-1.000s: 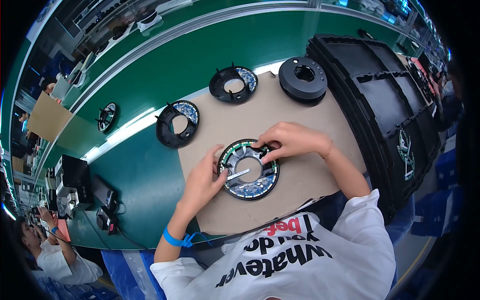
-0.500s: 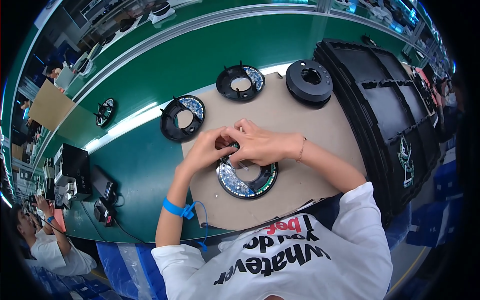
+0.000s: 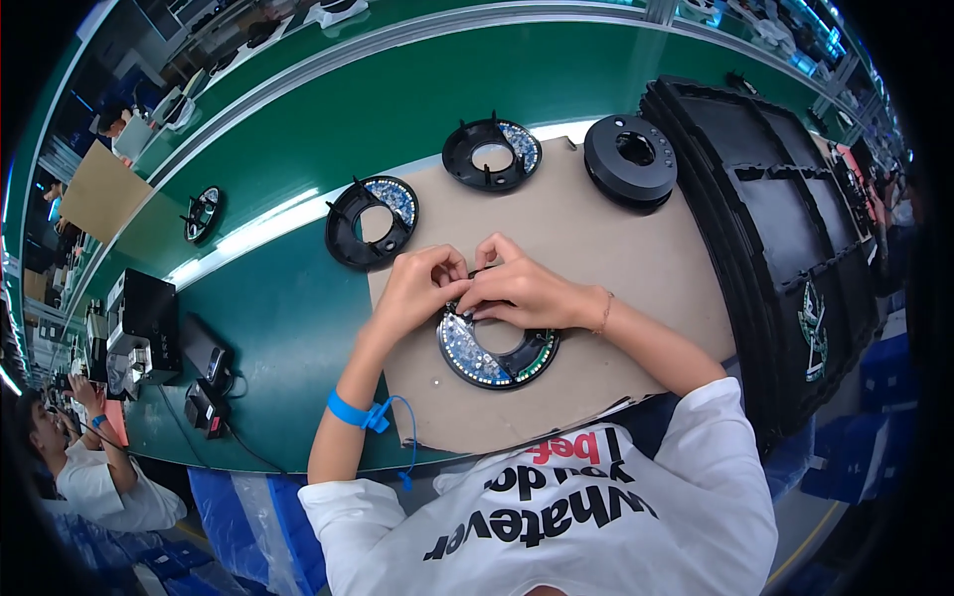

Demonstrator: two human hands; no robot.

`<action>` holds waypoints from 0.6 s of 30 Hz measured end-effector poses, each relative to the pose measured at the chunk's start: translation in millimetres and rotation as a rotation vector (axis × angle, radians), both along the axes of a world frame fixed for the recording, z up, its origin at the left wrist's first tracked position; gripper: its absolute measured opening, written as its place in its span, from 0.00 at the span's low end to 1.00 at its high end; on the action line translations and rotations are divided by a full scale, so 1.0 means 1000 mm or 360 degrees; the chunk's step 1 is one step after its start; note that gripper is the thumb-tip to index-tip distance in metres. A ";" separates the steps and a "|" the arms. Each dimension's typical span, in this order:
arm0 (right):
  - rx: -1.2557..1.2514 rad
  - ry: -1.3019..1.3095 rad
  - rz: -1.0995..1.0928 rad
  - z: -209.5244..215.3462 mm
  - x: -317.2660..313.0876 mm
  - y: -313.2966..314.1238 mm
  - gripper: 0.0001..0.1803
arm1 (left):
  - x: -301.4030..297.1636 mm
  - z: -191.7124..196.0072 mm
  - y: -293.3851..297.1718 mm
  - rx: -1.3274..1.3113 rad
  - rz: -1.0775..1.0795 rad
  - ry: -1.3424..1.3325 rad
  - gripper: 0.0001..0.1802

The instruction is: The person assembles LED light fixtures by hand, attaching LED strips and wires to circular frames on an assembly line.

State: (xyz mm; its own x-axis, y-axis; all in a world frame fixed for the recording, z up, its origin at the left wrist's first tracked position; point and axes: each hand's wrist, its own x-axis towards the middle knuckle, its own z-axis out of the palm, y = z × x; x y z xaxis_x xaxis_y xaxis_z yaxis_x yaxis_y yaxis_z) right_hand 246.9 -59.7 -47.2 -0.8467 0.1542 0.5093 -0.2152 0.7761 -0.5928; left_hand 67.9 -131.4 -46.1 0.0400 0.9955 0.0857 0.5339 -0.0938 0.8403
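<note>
Black ring parts (image 3: 373, 221) beyond both hands (image 3: 477, 290).

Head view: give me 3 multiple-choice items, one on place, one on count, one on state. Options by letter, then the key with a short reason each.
1. Where does the ring-shaped part under the hands lie?
A. on the brown cardboard sheet
B. on the bare green belt
C. in the black tray stack

2. How many ring-shaped parts with a wide centre hole show in all, counting the one far left on the belt?
A. two
B. four
C. six

3. How do the two hands stand?
A. fingertips together at the ring's far edge
B. both flat on the belt
C. one raised off the bench

Key: A, the ring rests on the cardboard. B, one under the hands, two beyond, one far left. A, left hand and right hand meet there.
</note>
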 end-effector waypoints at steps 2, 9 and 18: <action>-0.0088 -0.0073 -0.0003 -0.002 -0.001 -0.001 0.10 | 0.000 -0.001 -0.002 -0.0019 0.0041 -0.0036 0.07; 0.0060 -0.0135 0.0001 -0.011 0.001 0.011 0.12 | -0.003 0.002 -0.043 0.0593 0.0187 0.0378 0.09; 0.0094 -0.0130 -0.0036 -0.017 -0.001 0.018 0.10 | 0.002 0.000 -0.043 0.0490 -0.0389 0.0623 0.23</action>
